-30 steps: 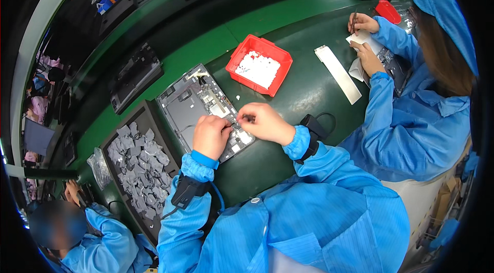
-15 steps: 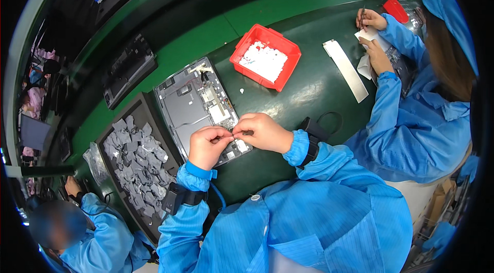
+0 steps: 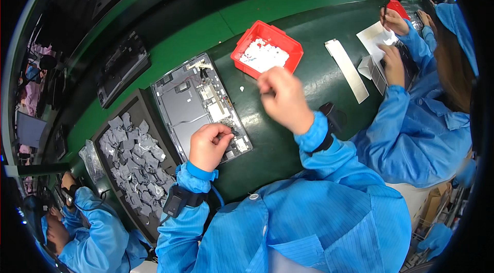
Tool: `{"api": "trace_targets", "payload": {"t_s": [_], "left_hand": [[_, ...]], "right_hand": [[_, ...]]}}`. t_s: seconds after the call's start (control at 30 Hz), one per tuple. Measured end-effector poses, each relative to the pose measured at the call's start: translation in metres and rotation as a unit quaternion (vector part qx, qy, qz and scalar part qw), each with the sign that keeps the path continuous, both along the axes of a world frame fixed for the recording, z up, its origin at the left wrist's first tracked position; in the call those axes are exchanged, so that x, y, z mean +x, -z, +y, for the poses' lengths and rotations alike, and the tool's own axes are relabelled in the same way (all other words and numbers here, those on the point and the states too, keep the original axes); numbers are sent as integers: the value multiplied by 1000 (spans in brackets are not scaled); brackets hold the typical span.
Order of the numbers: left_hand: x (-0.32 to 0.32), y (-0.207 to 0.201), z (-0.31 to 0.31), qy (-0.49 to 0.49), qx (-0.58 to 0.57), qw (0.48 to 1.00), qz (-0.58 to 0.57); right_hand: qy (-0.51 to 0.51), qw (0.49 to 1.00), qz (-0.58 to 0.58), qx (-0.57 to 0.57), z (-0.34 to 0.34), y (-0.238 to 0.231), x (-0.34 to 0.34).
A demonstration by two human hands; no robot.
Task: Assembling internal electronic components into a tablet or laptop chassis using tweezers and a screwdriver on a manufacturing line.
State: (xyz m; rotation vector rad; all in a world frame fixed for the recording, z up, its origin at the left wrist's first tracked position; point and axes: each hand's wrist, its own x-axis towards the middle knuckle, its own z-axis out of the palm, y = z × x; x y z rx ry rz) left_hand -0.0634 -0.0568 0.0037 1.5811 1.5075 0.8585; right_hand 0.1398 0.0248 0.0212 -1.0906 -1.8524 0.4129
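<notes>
An opened grey device casing with a circuit board lies tilted on the green table in front of me. Over its near right part is my left hand, thumb and forefinger pinched together around a small dark piece too little to name. My right hand is raised off the casing, near the close edge of a red plastic bin. Its fingers are curled together and somewhat blurred; whatever they hold is hidden. Small white pieces fill the bottom of the bin.
A dark tray heaped with grey scraps stands left of the casing. One white bit and a long pale strip lie on the table. Co-workers in blue sit at right and lower left.
My right hand has left my left hand's fingertips and moved up and right toward the red bin. My left hand stays over the casing. The right co-worker's hands have shifted apart.
</notes>
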Motion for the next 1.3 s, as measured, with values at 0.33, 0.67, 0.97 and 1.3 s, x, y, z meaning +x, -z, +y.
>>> {"api": "trace_targets", "payload": {"t_s": [0.33, 0.67, 0.97, 1.3], "left_hand": [[1, -7, -2, 56, 230, 946, 221], [-3, -9, -5, 48, 195, 960, 195], [-4, -7, -6, 33, 169, 972, 163], [-3, -7, -6, 31, 184, 968, 170]], "right_hand": [[153, 972, -178, 33, 40, -9, 20], [-177, 829, 334, -412, -52, 16, -6], [-170, 880, 305, -322, -61, 43, -17], [-166, 911, 274, -259, -62, 46, -19]]}}
